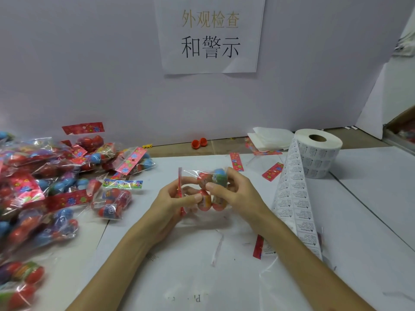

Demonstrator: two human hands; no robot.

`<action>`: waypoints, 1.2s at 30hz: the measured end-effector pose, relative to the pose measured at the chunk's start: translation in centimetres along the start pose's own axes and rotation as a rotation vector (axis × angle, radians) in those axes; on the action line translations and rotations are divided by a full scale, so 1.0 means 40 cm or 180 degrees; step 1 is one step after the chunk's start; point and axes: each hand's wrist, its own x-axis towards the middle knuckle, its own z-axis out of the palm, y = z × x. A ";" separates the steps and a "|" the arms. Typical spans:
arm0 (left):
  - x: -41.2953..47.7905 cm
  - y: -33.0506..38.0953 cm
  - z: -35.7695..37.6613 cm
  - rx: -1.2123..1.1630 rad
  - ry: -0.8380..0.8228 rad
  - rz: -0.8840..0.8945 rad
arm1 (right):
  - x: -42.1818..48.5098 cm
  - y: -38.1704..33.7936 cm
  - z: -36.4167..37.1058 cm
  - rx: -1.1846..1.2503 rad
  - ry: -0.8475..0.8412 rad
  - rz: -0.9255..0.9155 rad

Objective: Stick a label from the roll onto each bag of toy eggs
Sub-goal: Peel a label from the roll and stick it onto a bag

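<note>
Both my hands hold one clear bag of toy eggs (205, 186) above the middle of the white table. My left hand (177, 202) grips its left side near the red header card. My right hand (233, 194) grips the right side, thumb pressed on the front of the bag. The label roll (318, 151) stands at the right, and its strip of printed labels (294, 198) trails down toward me past my right forearm. A heap of more egg bags (51, 182) lies at the left.
Loose red header cards (272, 171) lie between the bag and the roll. Folded white paper (269, 138) sits behind the roll, and an open red egg (198, 143) lies by the back wall. A cardboard box (402, 129) is at the far right.
</note>
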 end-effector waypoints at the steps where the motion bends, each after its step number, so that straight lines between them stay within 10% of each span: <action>1: 0.001 -0.001 0.003 0.0109 -0.0009 0.0010 | 0.000 -0.002 -0.002 -0.0013 0.0051 -0.0018; 19: -0.008 0.004 0.038 0.0473 0.0433 0.0044 | 0.004 0.000 -0.011 -0.0162 0.0426 -0.0127; 36: -0.011 -0.004 0.033 0.0833 0.0414 0.0384 | -0.001 -0.009 -0.019 -0.0024 -0.0220 0.0962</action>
